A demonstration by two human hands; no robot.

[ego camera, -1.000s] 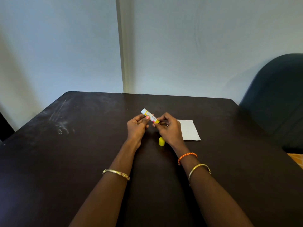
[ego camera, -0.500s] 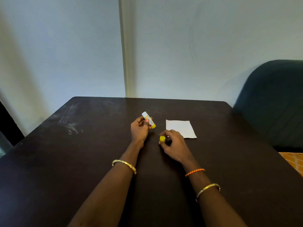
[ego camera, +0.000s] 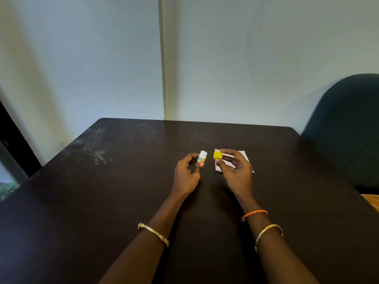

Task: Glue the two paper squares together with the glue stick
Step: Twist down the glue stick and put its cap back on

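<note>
Above the dark table, the left hand pinched the uncapped glue stick between curled fingers. Just right of it, the right hand pinched the yellow cap, hovering over the white paper lying flat beneath.

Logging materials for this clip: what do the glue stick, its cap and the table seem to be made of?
Glue stick: likely smooth plastic, white tube with a printed label. Cap: opaque yellow, probably plastic, evenly coloured with crisp edges. Table: dark brown matte top, perhaps laminate or painted wood; pale scuffs show at its far left.
</note>
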